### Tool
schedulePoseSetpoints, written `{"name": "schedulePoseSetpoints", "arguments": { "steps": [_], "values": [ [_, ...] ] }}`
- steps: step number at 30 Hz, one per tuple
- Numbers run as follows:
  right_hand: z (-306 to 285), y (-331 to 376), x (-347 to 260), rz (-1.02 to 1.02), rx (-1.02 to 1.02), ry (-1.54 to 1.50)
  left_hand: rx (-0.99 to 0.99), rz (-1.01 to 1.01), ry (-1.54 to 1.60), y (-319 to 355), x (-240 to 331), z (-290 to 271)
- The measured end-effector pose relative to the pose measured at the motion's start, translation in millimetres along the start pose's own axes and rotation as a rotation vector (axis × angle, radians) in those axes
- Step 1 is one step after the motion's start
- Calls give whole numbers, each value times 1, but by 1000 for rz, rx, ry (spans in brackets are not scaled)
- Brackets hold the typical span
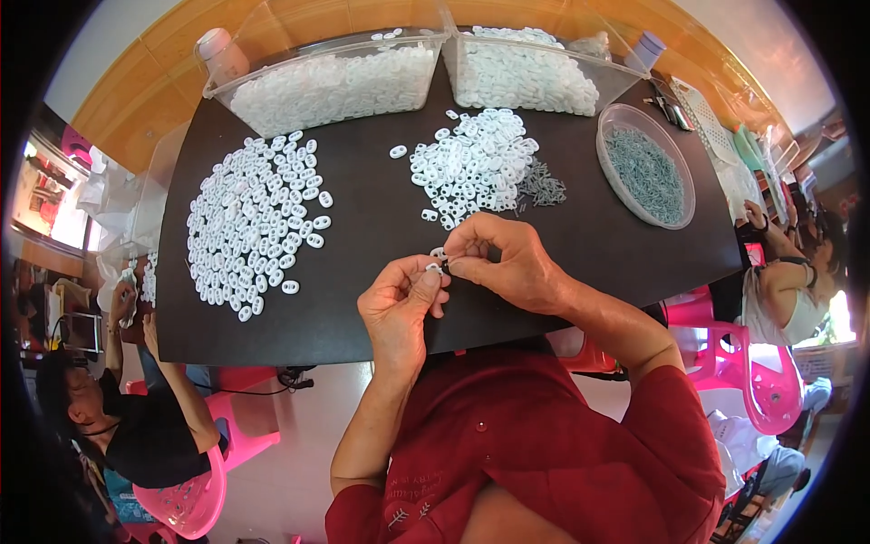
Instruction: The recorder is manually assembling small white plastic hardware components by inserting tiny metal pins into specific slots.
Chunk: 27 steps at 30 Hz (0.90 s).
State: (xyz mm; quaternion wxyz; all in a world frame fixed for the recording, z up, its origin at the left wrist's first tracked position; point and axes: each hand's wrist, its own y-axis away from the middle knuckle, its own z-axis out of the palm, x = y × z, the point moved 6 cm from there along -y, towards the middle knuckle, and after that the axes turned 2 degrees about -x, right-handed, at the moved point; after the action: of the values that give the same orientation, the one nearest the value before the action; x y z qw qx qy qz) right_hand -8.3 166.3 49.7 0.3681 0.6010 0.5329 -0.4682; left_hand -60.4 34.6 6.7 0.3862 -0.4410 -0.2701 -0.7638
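Observation:
Over the near edge of the dark table my left hand (pixel 401 299) pinches a small white plastic piece (pixel 434 268) between thumb and fingertips. My right hand (pixel 509 265) meets it from the right, thumb and forefinger closed at the same spot; what they grip is too small to make out. Just beyond my hands lies a heap of white oval pieces with holes (pixel 476 161). Touching its right side is a small pile of thin grey pins (pixel 544 186). A wide spread of similar white oval pieces (pixel 245 227) covers the left of the table.
Two clear bins, a left bin (pixel 326 118) and a right bin (pixel 526 102), hold many white pieces at the back. A round clear tub (pixel 691 195) of grey pins stands right. A pink cup (pixel 222 56) and purple-lidded container (pixel 645 52) are behind. People sit at both sides.

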Motion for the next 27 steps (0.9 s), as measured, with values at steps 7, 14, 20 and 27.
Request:
{"name": "schedulePoseSetpoints", "arguments": {
  "steps": [7, 14, 20, 27],
  "values": [
    [5, -2, 3, 9, 0, 28, -14, -25, -47, 3, 0, -1],
    [8, -2, -2, 24, -27, 38, -19, -19, -79, 4, 0, -2],
    [8, -4, -1, 30, -36, 38, -17, -28, -102, 5, -1, -2],
    [9, -5, -5, 17, -48, 18, -18, 54, -170, 7, 0, 0]
  ]
}}
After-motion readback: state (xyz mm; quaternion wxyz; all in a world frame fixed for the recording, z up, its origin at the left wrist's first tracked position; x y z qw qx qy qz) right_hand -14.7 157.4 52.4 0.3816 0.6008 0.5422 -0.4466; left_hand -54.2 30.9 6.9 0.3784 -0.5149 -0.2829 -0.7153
